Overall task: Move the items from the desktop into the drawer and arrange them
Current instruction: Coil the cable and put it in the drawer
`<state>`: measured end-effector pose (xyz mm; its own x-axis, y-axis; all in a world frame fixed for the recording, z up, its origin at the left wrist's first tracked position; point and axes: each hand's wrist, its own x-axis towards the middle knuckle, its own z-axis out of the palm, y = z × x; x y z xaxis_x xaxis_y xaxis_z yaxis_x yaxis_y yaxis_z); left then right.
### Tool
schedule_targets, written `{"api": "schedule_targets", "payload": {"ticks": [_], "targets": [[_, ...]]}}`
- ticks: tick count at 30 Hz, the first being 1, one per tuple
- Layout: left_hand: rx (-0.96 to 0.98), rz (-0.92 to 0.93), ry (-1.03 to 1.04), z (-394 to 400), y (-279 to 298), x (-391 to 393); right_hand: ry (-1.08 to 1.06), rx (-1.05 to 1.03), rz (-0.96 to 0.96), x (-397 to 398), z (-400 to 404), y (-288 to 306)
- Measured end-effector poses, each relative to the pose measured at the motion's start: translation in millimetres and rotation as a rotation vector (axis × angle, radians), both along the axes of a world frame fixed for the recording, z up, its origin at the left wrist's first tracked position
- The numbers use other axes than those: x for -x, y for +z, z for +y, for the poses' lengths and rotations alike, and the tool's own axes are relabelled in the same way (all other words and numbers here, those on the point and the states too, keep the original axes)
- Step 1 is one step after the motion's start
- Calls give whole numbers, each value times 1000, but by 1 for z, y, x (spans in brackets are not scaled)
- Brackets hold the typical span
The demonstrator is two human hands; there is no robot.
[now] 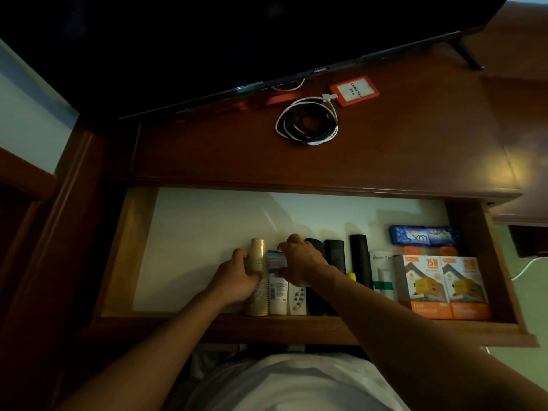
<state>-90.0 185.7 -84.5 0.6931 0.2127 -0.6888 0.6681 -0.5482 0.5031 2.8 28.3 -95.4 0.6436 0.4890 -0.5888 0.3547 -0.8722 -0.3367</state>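
A: Our left hand [237,275] curls its fingers around the gold bottle [256,274], low centre of the frame, forearm running down-left.

B: Our right hand [299,264] pinches the white tube [277,287] just beside it. Both lie in the drawer [118,250]; the cable coil [307,123] sits upper centre.

The TV bezel [320,70] reads "SKYWORTH". On the bench, the orange badge [354,91] carries a white card saying "PAS PELAWAT". In the drawer, the blue pack [424,235] shows "LUX", each charger box [421,284] shows "25W" and "FAST CHARGING", and the white tube [382,272] begins "Room"; the rest is illegible.
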Motion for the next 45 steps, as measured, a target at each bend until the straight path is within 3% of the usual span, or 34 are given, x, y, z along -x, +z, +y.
{"api": "schedule_targets", "payload": {"ticks": [7, 14, 24, 27, 30, 36, 45], "targets": [[15, 28, -35, 2, 5, -6, -7, -9, 9, 0, -1, 1], [-151, -39, -72, 2, 24, -24, -109, -144, -47, -5, -7, 14], [-432, -760, -169, 3, 88, -120, -567, -685, -453, -60, 3, 75], [-534, -747, -236, 14, 79, -152, -724, -753, -461, -93, 6, 91], [-660, -539, -336, 28, 62, -173, -807, -687, -444, -128, 10, 98], [-728, -412, -385, 39, 45, -185, -808, -466, -465, -178, 13, 103], [-769, -464, -363, 37, 39, -186, -700, -198, -389, -218, 25, 102]]}}
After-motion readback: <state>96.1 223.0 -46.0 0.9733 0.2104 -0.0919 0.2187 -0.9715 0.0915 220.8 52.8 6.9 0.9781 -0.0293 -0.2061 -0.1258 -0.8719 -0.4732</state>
